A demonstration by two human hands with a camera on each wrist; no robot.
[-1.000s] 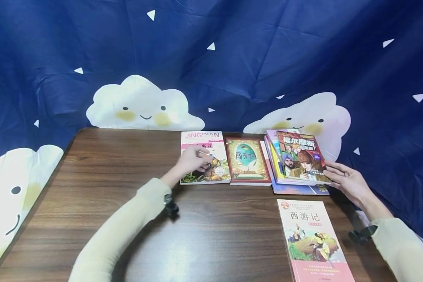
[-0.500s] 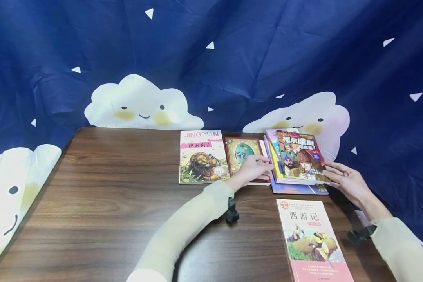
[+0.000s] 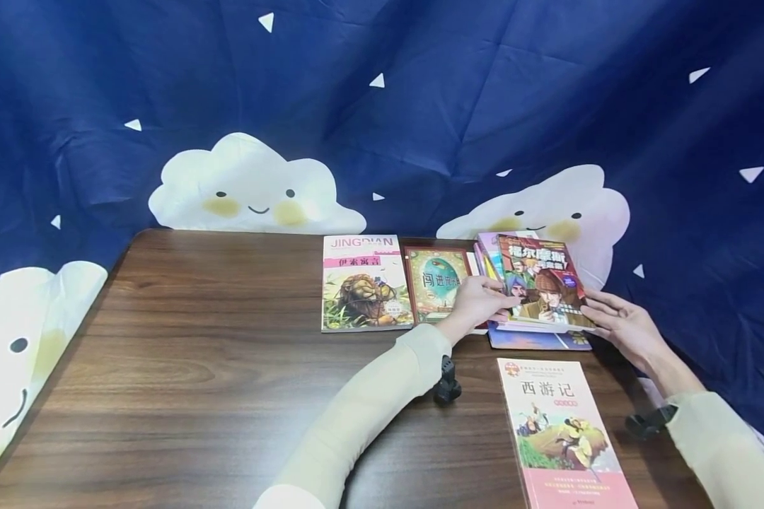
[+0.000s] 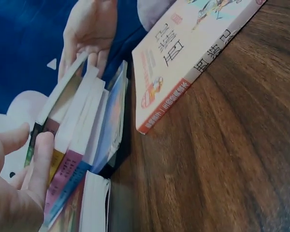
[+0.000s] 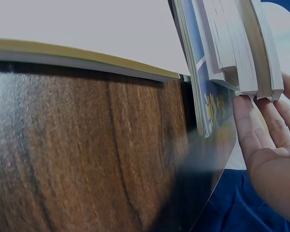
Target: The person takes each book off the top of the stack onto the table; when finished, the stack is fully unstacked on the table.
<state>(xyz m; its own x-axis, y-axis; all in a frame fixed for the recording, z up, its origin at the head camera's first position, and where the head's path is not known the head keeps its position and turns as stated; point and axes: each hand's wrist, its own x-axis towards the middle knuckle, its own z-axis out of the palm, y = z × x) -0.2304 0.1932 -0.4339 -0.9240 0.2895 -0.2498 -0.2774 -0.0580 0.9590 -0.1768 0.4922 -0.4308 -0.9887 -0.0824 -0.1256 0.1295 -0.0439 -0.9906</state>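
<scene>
A stack of books lies at the table's far right. On top is a comic-style book [image 3: 541, 276] with a man in a cap on its cover; a larger blue book [image 3: 547, 341] juts out at the bottom. My left hand [image 3: 477, 304] pinches the top book at its left edge, thumb and finger on either side of its dark spine [image 4: 37, 126] in the left wrist view. A narrow gap shows under that book. On the stack's right side, my right hand [image 3: 630, 332] touches the page edges with extended fingers [image 5: 245, 121].
Left of the stack lie a red-bordered book [image 3: 436, 279], partly behind my left hand, and a lion-cover book [image 3: 366, 286]. A pink book [image 3: 566, 424] lies nearer on the wooden table [image 3: 184, 367]. A blue curtain [image 3: 420, 127] hangs right behind the table.
My left hand has left the lion-cover book, passed rightward over the red-bordered one and taken the top book's left edge. That book has shifted slightly left. The right hand has stayed put.
</scene>
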